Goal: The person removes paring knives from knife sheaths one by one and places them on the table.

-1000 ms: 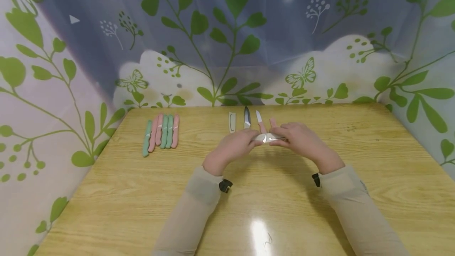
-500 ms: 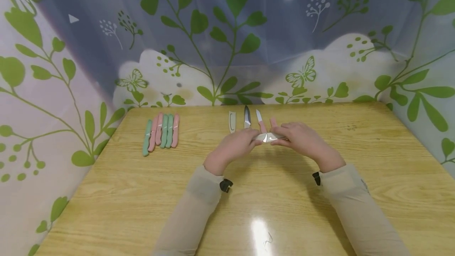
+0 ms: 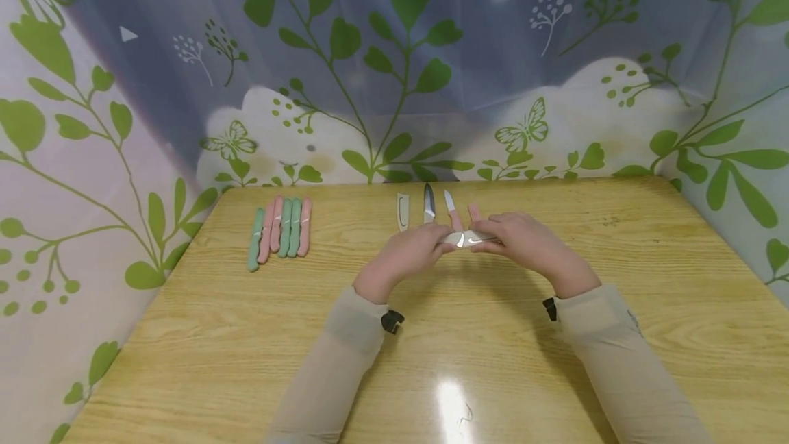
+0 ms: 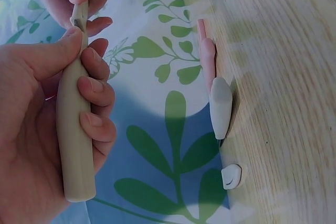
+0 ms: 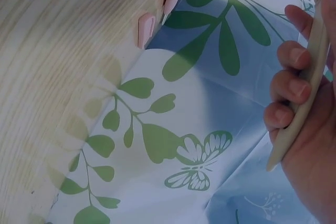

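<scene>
My left hand (image 3: 409,249) grips the beige handle (image 4: 76,140) of a knife, thumb along its top and fingers curled round it. From the other side my right hand (image 3: 520,242) holds a beige knife sheath (image 5: 304,103), its fingers curled along the edge. Handle and sheath meet end to end between the hands, above the table, with a small bright bit of blade (image 3: 460,240) at the join. The rest of the blade is hidden. Just behind lie a larger bare knife (image 3: 429,203), a small pink-handled knife (image 3: 453,211) and a pink sheath (image 3: 474,211).
Another beige sheath (image 3: 403,211) lies left of the bare knives. Several pink and green sheathed knives (image 3: 285,228) are lined up at the table's left. A leaf-patterned cloth (image 3: 382,88) hangs behind the wooden table (image 3: 246,348).
</scene>
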{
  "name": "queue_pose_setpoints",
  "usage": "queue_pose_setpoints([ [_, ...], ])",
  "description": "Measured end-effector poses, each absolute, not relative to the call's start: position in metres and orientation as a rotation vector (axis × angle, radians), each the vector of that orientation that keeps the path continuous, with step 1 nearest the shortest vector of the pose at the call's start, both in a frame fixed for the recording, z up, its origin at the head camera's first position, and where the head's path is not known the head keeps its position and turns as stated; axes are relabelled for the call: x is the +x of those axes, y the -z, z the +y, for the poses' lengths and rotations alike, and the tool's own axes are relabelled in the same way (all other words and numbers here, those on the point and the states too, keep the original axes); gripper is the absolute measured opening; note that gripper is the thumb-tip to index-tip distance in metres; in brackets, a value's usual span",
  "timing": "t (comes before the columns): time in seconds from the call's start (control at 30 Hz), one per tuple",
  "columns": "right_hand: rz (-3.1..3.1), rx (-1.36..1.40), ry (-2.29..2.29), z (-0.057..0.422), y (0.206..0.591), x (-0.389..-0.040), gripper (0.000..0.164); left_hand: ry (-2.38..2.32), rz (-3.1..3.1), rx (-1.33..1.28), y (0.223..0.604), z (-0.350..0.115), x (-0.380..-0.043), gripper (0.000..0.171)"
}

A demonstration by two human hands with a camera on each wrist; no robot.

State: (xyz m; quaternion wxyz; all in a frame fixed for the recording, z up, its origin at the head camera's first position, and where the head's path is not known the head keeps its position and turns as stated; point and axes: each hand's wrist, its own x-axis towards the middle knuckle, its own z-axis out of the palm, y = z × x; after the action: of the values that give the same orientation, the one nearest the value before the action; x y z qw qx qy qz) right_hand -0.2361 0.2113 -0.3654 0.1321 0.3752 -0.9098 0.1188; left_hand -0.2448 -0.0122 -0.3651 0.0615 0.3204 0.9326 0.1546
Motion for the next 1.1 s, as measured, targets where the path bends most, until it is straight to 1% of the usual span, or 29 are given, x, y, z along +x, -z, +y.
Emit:
queue_pose_setpoints([
  [0.2,-2.646,1.089,-0.358,0.2131,0.3652,-0.2368,0.029,-0.467,2.819,0.972,0.3642,-0.0129,-0.2451,0.033],
  [0.47,-2.632,1.100,-0.369,0.2130,0.3661,-0.2378,0.025,-0.440,2.836,0.980,0.3635,-0.0138,-0.2448,0.034],
  [1.1,-2.708,1.071,-0.374,0.2150,0.3649,-0.2373,0.032,-0.434,2.844,0.980,0.3638,-0.0123,-0.2430,0.031],
])
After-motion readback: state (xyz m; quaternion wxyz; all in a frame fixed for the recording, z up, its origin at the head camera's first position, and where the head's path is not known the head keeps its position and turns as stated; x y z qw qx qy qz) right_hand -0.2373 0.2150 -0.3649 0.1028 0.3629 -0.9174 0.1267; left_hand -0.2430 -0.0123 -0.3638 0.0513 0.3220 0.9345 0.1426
